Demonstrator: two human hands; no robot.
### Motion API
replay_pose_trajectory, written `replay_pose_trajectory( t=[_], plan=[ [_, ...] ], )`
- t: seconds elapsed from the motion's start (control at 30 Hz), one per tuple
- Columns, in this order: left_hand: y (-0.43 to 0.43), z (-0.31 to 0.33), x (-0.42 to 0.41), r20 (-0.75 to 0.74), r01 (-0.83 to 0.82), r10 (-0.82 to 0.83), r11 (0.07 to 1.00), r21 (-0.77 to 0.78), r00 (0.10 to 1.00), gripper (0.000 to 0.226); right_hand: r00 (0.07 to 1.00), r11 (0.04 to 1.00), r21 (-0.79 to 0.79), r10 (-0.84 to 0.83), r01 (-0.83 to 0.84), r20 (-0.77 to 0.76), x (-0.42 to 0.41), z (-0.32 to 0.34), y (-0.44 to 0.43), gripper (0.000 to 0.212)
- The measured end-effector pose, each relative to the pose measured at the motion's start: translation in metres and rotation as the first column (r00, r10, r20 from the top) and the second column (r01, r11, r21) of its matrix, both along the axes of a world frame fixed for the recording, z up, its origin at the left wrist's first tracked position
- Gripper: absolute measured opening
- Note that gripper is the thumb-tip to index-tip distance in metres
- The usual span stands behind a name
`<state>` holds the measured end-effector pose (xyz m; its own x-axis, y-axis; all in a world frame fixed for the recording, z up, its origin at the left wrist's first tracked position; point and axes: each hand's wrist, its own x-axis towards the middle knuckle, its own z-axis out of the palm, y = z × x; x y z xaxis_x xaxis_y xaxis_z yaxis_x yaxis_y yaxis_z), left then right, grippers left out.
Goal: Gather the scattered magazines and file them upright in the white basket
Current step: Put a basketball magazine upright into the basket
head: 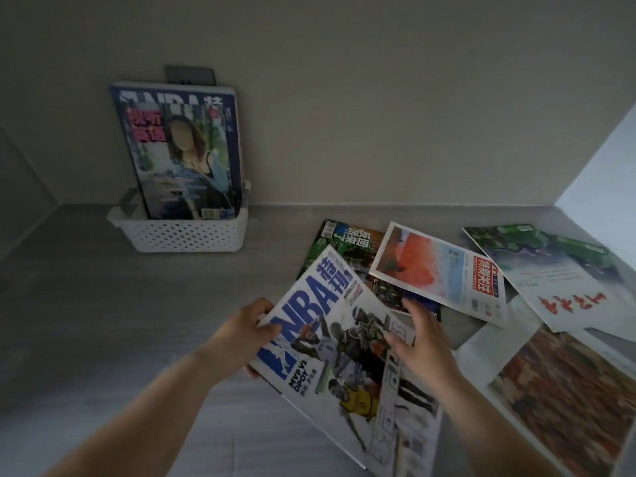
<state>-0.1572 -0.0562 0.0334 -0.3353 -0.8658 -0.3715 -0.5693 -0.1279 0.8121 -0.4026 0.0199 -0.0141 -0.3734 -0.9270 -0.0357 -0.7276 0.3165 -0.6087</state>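
Observation:
A white perforated basket [186, 234] stands against the back wall at the left, with two magazines [182, 160] upright in it. My left hand [241, 333] grips the left edge of a white NBA magazine [330, 325], lifted and tilted off the floor. My right hand [421, 342] rests on that cover's right side with fingers spread. Under it lies a dark green magazine [347, 242]. Other scattered magazines lie to the right: one with a red picture [440, 270], one green and white with red script [557, 280], and one with a brown picture [568, 401].
A grey floor surface [137, 321] stretches between the basket and the magazine pile. A dark socket plate [189, 74] sits on the wall behind the basket. A bright wall [605, 173] closes the right side.

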Motion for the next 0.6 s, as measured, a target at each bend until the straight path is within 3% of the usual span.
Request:
replay_pose_trajectory(
  t=[0.1,0.2,0.3,0.4,0.53,0.6],
  plan=[
    [-0.012,0.029,0.03,-0.016,0.003,-0.005,0.996,-0.09,1.0,0.019,0.947,0.999,0.013,0.04,-0.046,0.319,0.011,0.027,-0.025,0.072],
    [-0.024,0.053,0.058,-0.021,0.001,-0.004,0.986,-0.167,1.0,0.02,0.851,0.989,0.052,0.09,-0.136,0.518,0.026,0.053,-0.051,0.063],
    [-0.035,0.07,0.085,-0.029,-0.037,0.031,0.963,-0.268,0.999,0.022,0.817,0.958,0.087,0.182,-0.272,0.547,0.043,0.069,-0.075,0.034],
    [-0.05,0.08,0.115,-0.088,-0.206,0.186,0.903,-0.378,0.979,0.022,0.769,0.951,-0.019,0.26,-0.307,0.583,0.071,0.082,-0.093,0.007],
    [-0.073,0.078,0.149,-0.355,-0.5,0.395,0.818,-0.284,0.847,0.016,0.787,0.952,-0.177,0.307,-0.251,0.535,0.107,0.101,-0.121,0.009],
    [-0.086,0.076,0.164,-0.495,-0.574,0.419,0.791,-0.212,0.761,0.01,0.762,0.94,-0.248,0.335,-0.233,0.554,0.123,0.111,-0.138,0.011]
  ],
)
